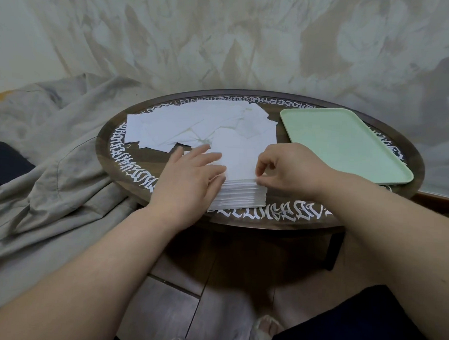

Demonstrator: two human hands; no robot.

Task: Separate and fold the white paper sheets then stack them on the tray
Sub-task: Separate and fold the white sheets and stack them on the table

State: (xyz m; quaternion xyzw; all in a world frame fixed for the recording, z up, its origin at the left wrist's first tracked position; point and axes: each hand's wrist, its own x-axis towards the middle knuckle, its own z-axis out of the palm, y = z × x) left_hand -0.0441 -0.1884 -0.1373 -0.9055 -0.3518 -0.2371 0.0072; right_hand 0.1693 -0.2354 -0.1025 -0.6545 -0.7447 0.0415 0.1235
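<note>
White paper stack [240,168] pressed by left hand [187,178], right hand [287,169] pinching its corner.

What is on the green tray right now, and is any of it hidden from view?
Nothing lies on the green tray: its whole inside shows bare, with no folded sheet yet. All paper is off it, in the neat stack under both hands and the loose sheets behind.

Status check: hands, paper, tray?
Left hand flat on white paper stack. Right hand pinching top sheet's corner. Pale green plastic tray bare, unobstructed.
</note>
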